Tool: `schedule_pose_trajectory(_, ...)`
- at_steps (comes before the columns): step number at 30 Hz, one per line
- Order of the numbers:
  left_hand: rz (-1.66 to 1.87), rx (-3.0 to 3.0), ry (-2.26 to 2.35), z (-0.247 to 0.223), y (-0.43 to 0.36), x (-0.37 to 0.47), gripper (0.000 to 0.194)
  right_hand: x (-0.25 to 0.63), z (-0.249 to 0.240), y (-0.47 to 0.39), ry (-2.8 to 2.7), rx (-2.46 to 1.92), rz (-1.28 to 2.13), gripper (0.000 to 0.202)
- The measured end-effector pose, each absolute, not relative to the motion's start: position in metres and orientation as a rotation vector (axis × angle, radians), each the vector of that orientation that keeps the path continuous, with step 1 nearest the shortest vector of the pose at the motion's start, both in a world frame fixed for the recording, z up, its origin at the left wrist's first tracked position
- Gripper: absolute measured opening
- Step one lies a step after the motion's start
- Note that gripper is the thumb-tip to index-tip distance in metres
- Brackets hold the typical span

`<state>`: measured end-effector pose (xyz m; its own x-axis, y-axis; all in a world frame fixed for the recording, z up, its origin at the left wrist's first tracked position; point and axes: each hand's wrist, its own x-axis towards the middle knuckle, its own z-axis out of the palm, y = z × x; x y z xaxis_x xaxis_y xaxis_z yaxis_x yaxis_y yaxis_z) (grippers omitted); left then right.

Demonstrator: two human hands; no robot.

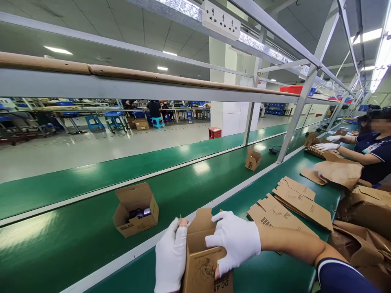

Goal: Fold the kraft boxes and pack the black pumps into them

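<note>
A brown cardboard box (pixel 205 266) with an open top flap stands at the bottom centre, printed with a drawing and "DC 45". My left hand (pixel 171 254), in a white glove with a bare thumb tip, grips its left side. My right hand (pixel 236 243), also gloved, lies over the box's right edge with fingers spread across the opening and the thumb on the printed face. Flat printed cartons (pixel 302 203) lie to the right, partly behind my right forearm.
On the green conveyor, an open box (pixel 137 209) holds a dark item; a smaller box (pixel 253 158) stands farther along. A metal post (pixel 297 116) rises beyond the cartons. A person (pixel 377 142) in white gloves handles cardboard at right. Brown paper (pixel 339 171) lies nearby.
</note>
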<state>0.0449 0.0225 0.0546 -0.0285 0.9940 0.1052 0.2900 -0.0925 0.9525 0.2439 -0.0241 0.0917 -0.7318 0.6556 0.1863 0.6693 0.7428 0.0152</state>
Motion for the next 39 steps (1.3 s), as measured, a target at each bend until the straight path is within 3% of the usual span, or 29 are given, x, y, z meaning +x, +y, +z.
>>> schedule_pose_trajectory(4,1.074,1.54,1.186,0.066,0.014,0.049,0.071,0.248,0.092,-0.02,-2.887,-0.973,-0.043,0.038)
schedule_pose_trajectory(7,0.895,1.697,0.947,0.074,0.007,0.047,0.102,0.255,0.099,-0.016,-2.876,-1.04,-0.125,0.035)
schedule_pose_trajectory(9,0.791,1.798,0.908,0.076,0.005,0.044,0.112,0.259,0.106,-0.015,-2.865,-1.065,-0.171,0.031)
schedule_pose_trajectory(11,0.754,1.9,0.879,0.076,0.005,0.043,0.099,0.261,0.114,-0.017,-2.858,-1.056,-0.197,0.03)
schedule_pose_trajectory(15,0.799,2.064,0.872,0.077,0.006,0.048,0.051,0.265,0.124,-0.018,-2.785,-1.006,-0.104,0.027)
schedule_pose_trajectory(18,0.845,2.096,0.892,0.08,0.003,0.051,0.035,0.276,0.13,-0.013,-2.452,-0.99,0.017,0.018)
schedule_pose_trajectory(21,0.851,2.082,0.914,0.084,-0.001,0.052,0.033,0.292,0.129,-0.004,-1.917,-1.163,0.205,0.029)
schedule_pose_trajectory(24,0.858,2.059,0.899,0.087,-0.005,0.052,0.033,0.3,0.119,0.003,-1.698,-1.302,0.755,0.037)
schedule_pose_trajectory(27,0.913,2.043,0.807,0.088,-0.008,0.054,0.033,0.294,0.099,0.004,-1.53,-1.188,1.334,0.048)
schedule_pose_trajectory(30,0.943,2.028,0.746,0.088,-0.01,0.056,0.032,0.282,0.08,0.005,-1.306,-1.027,1.678,0.057)
schedule_pose_trajectory(34,0.948,2.02,0.716,0.085,-0.01,0.057,0.032,0.283,0.075,0.014,-1.312,-0.987,1.81,0.058)
schedule_pose_trajectory(39,0.994,2.018,0.613,0.08,-0.007,0.055,0.037,0.305,0.104,0.027,-1.686,-0.825,1.85,0.068)
